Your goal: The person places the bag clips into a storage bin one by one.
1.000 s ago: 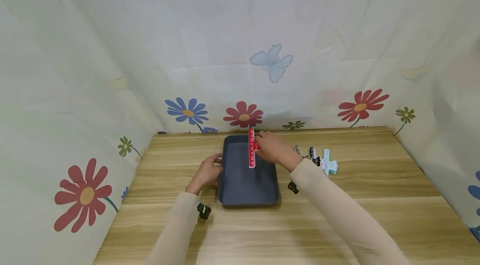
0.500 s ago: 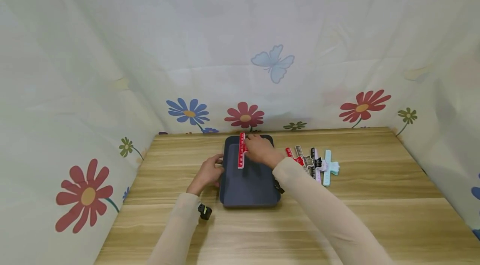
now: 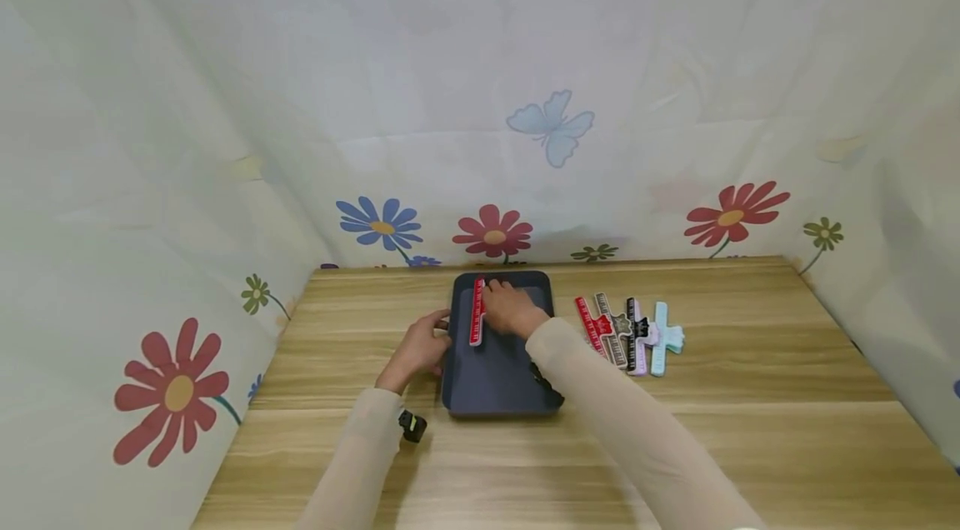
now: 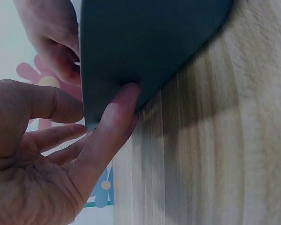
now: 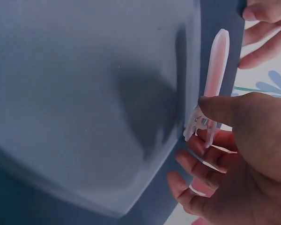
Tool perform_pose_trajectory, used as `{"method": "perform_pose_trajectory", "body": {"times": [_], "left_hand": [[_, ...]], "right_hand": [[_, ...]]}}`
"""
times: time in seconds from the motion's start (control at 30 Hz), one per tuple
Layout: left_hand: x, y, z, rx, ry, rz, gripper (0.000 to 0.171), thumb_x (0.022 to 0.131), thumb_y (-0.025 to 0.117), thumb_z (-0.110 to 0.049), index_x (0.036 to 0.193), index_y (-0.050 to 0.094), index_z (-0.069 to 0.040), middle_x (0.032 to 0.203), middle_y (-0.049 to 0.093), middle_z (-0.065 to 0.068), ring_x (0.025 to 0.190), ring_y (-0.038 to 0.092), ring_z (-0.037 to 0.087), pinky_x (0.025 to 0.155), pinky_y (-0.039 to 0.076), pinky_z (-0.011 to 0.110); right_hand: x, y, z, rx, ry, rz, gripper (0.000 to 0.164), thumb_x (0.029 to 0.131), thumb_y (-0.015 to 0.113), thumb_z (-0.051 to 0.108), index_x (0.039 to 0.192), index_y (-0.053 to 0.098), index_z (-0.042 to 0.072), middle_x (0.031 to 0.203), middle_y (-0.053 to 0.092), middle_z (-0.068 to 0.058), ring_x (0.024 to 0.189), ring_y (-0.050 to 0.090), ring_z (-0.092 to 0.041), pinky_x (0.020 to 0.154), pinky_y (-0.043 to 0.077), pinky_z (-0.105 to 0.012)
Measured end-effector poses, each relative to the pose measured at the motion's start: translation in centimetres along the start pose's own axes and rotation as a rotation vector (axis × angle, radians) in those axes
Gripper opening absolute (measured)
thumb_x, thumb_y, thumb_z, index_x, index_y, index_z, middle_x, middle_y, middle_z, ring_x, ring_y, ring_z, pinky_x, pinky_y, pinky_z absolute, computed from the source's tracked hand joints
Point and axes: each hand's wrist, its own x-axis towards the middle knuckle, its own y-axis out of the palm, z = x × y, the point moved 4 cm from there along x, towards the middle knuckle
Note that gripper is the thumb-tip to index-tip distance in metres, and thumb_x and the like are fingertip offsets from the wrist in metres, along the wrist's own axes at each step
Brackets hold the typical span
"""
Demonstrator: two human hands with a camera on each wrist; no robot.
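One table point(image 3: 765, 355) bears one tray point(image 3: 487, 384). Of two hands, the left hand point(image 3: 418, 349), at the tray's 9 o'clock, touches its wall with nearly straight fingers; the right hand point(image 3: 513, 310) pinches one red clip point(image 3: 477, 313) within the rim, toward 11 o'clock. Five other clips point(image 3: 632, 340) lie at 3 o'clock: red, grey, black, lilac, pale blue.

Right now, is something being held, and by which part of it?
Yes: the right hand pinches a red clip by its short handle, near the spring, over the tray. The left hand touches the tray's left side.
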Motion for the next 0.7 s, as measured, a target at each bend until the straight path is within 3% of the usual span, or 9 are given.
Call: {"method": "perform_pose_trajectory", "body": {"times": [0.5,0.7], "left_hand": [[0.0,0.1,-0.1,0.011,0.001,0.003,0.062,0.086,0.053,0.0,0.147,0.044,-0.008,0.13,0.059,0.024,0.052,0.06,0.017,0.041,0.057,0.035],[0.0,0.1,-0.1,0.01,0.007,-0.003,0.062,0.086,0.053,0.0,0.147,0.044,-0.008,0.13,0.059,0.025,0.058,0.064,0.021,0.041,0.058,0.036]], "right_hand": [[1.1,1.5,1.0,-0.034,-0.022,0.026,0.054,0.097,0.058,0.033,0.145,0.046,0.012,0.145,0.048,-0.01,0.133,0.048,-0.028,0.107,0.049,-0.048],[1.0,1.6,1.3,-0.017,-0.026,0.035,0.06,0.096,0.06,0.036,0.148,0.043,0.011,0.149,0.045,-0.011,0.137,0.045,-0.028,0.109,0.048,-0.047]]}}
